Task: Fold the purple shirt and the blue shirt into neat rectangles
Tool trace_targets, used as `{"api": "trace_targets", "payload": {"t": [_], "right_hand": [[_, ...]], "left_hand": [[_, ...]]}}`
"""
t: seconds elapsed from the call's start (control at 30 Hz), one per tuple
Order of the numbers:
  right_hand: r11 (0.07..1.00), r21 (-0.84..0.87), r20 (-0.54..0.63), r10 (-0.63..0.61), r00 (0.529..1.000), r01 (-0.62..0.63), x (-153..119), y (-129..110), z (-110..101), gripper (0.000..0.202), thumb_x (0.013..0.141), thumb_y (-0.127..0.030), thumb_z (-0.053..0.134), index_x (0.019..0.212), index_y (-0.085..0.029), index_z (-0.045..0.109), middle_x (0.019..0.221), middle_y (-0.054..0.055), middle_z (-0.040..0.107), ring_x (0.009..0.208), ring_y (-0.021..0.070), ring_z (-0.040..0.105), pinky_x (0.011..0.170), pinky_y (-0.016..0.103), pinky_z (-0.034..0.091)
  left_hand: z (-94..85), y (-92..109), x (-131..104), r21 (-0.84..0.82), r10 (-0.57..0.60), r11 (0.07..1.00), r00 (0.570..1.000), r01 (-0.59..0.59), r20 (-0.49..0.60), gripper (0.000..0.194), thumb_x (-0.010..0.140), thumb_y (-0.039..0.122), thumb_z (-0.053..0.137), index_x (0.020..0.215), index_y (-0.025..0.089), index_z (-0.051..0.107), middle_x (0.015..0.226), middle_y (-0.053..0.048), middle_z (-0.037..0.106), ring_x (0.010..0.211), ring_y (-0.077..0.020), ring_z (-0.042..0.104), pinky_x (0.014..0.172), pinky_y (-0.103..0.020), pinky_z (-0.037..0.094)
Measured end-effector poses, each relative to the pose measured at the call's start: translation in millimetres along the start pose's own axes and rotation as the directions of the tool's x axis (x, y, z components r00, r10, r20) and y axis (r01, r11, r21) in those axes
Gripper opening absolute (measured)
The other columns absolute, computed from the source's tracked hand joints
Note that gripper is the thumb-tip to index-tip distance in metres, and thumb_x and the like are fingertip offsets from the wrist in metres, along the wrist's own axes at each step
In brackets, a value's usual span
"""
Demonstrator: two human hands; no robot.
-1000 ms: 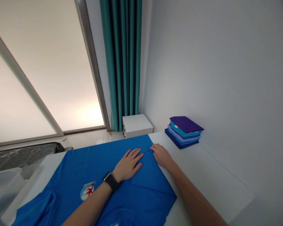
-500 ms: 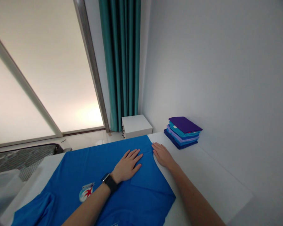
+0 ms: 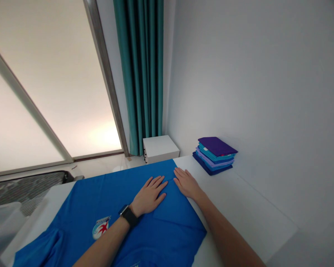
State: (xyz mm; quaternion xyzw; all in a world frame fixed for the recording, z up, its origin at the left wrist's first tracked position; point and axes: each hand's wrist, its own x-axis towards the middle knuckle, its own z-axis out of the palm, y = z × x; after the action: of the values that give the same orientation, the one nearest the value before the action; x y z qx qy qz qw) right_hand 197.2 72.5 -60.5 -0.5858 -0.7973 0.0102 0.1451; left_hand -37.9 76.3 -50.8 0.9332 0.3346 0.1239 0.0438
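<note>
Head view shows, as its largest thing, a pale wall [image 3: 253, 92], and next to it a green curtain [image 3: 143, 74] hangs in folds. Below is the white table [image 3: 253, 207], and on it lies the blue shirt [image 3: 108, 194], spread wide, with its far edge along the table's far edge; probably it is laid so because the table gives it flat support. Past this edge, lower, stands a white cabinet [image 3: 161, 147]. A stack [image 3: 214, 157] of folded cloth sits on the table near the wall, apart from the shirt, perhaps so that the two do not mix. The left hand [image 3: 149, 194] is flat on the shirt with fingers spread, grasping nothing; I judge that its weight keeps the cloth from sliding. The right hand [image 3: 186, 183] rests on the shirt's right edge, fingers straight and unclenched, seemingly to hold this edge smooth. A black watch [image 3: 128, 215] is on the left wrist, and beside this forearm the shirt's round emblem [image 3: 101, 227] faces up.
</note>
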Motion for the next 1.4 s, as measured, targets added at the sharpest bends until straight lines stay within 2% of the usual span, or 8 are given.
{"api": "trace_targets", "payload": {"t": [0.17, 0.43, 0.53, 0.67, 0.8, 1.03, 1.3, 1.4], "right_hand": [[0.999, 0.030, -0.035, 0.042, 0.998, -0.041, -1.2, 15.4, 4.3, 0.047, 0.100, -0.032, 0.029, 0.141, -0.016, 0.047, 0.149, 0.013, 0.042, 0.139, 0.0228, 0.036, 0.114, 0.049, 0.026], [0.970, 0.237, -0.152, 0.088, 0.984, -0.050, -3.5, 37.7, 5.4, 0.042, 0.092, -0.015, 0.031, 0.125, -0.014, 0.058, 0.131, 0.013, 0.058, 0.125, 0.0197, 0.049, 0.109, 0.039, 0.035], [0.967, 0.254, -0.168, 0.062, 0.984, -0.017, -5.1, 34.6, 0.9, 0.036, 0.090, -0.012, 0.036, 0.117, -0.016, 0.060, 0.121, 0.012, 0.060, 0.118, 0.0198, 0.052, 0.106, 0.037, 0.037], [0.967, 0.254, -0.160, 0.032, 0.987, 0.009, -4.5, 22.4, -3.6, 0.031, 0.091, -0.011, 0.038, 0.111, -0.019, 0.060, 0.113, 0.009, 0.059, 0.109, 0.0191, 0.053, 0.100, 0.035, 0.041], [0.971, 0.237, -0.142, 0.030, 0.989, 0.004, -3.1, 15.7, -3.7, 0.025, 0.092, -0.012, 0.042, 0.107, -0.018, 0.061, 0.110, 0.009, 0.058, 0.107, 0.0196, 0.053, 0.098, 0.034, 0.041], [0.978, 0.207, -0.136, 0.042, 0.990, -0.013, -2.7, 13.5, -3.7, 0.022, 0.093, -0.014, 0.045, 0.107, -0.020, 0.060, 0.110, 0.007, 0.058, 0.106, 0.0193, 0.053, 0.097, 0.033, 0.040], [0.987, 0.135, -0.183, 0.108, 0.977, -0.084, -0.5, 1.4, -5.1, 0.010, 0.092, -0.019, 0.050, 0.095, -0.022, 0.059, 0.101, 0.006, 0.059, 0.098, 0.0213, 0.055, 0.090, 0.034, 0.042], [0.990, 0.095, -0.172, 0.123, 0.977, -0.107, 0.9, 0.2, -3.5, 0.007, 0.091, -0.020, 0.053, 0.094, -0.022, 0.058, 0.100, 0.006, 0.058, 0.099, 0.0217, 0.054, 0.089, 0.034, 0.042]], "left_hand": [[-4.0, 1.8, 0.5, -0.005, -0.008, 1.000, 1.000, 0.008, 0.021, 0.051, 0.100, 0.050, 0.031, 0.147, 0.031, 0.037, 0.155, -0.005, 0.034, 0.142, -0.0236, 0.032, 0.117, -0.050, 0.022], [-6.1, 3.1, 0.0, -0.046, -0.020, 0.999, 0.999, 0.022, 0.042, 0.052, 0.100, 0.051, 0.030, 0.147, 0.030, 0.036, 0.155, -0.004, 0.034, 0.143, -0.0227, 0.030, 0.118, -0.049, 0.019], [-5.6, 1.0, 2.3, -0.086, -0.067, 0.994, 0.997, 0.070, 0.040, 0.051, 0.101, 0.049, 0.028, 0.147, 0.028, 0.037, 0.153, -0.005, 0.038, 0.141, -0.0212, 0.034, 0.117, -0.047, 0.021], [-10.5, -1.1, 14.2, -0.126, -0.132, 0.982, 0.990, 0.138, 0.057, 0.047, 0.101, 0.042, 0.030, 0.143, 0.026, 0.042, 0.147, -0.006, 0.047, 0.133, -0.0231, 0.043, 0.110, -0.045, 0.032], [-16.0, 1.2, 33.3, -0.094, -0.178, 0.980, 0.984, 0.176, -0.013, 0.040, 0.099, 0.031, 0.033, 0.132, 0.024, 0.053, 0.130, -0.008, 0.059, 0.118, -0.0251, 0.052, 0.096, -0.043, 0.041], [-4.7, 1.6, 55.5, -0.055, -0.247, 0.968, 0.964, 0.243, -0.093, 0.019, 0.094, 0.028, 0.045, 0.096, 0.023, 0.063, 0.108, -0.006, 0.061, 0.105, -0.0246, 0.053, 0.089, -0.040, 0.041], [-9.3, 4.5, 61.7, -0.084, -0.233, 0.971, 0.968, 0.226, -0.093, 0.018, 0.093, 0.025, 0.044, 0.087, 0.020, 0.060, 0.096, -0.006, 0.063, 0.094, -0.0235, 0.055, 0.081, -0.036, 0.042], [-10.0, 5.5, 61.4, -0.114, -0.228, 0.969, 0.970, 0.219, -0.081, 0.018, 0.093, 0.024, 0.043, 0.094, 0.021, 0.061, 0.094, -0.005, 0.065, 0.091, -0.0224, 0.056, 0.080, -0.036, 0.042]]}}
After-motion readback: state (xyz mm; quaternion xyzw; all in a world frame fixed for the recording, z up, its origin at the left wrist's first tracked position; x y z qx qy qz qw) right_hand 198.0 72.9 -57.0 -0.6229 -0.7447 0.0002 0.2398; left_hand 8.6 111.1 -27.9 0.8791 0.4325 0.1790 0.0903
